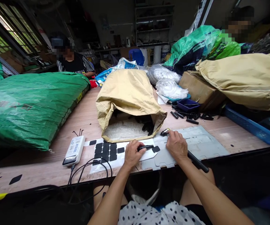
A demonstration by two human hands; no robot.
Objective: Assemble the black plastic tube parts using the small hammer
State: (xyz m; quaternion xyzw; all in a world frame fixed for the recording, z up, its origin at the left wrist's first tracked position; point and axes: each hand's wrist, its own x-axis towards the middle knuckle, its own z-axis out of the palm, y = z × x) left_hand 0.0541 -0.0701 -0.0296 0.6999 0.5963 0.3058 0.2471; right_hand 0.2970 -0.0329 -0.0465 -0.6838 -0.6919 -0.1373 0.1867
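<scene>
My left hand (132, 153) is closed around a slim black rod-like part (146, 147) that lies across a white backing sheet (107, 159). Several black foam pads (105, 151) are stuck on that sheet, and one loose pad (156, 149) lies just right of the rod. My right hand (176, 144) grips a long tool with a metal tip (165, 132) and a black handle (197, 162) that runs back past my wrist. Both hands rest on the wooden table (55, 168) near its front edge.
An open tan sack (129, 93) with black parts inside lies right behind my hands. A big green sack (29, 106) fills the left side. A white power bank (74, 150) with a black cable lies left of the sheet. Black parts and a blue tray (187, 104) sit at the right. Two other people sit beyond.
</scene>
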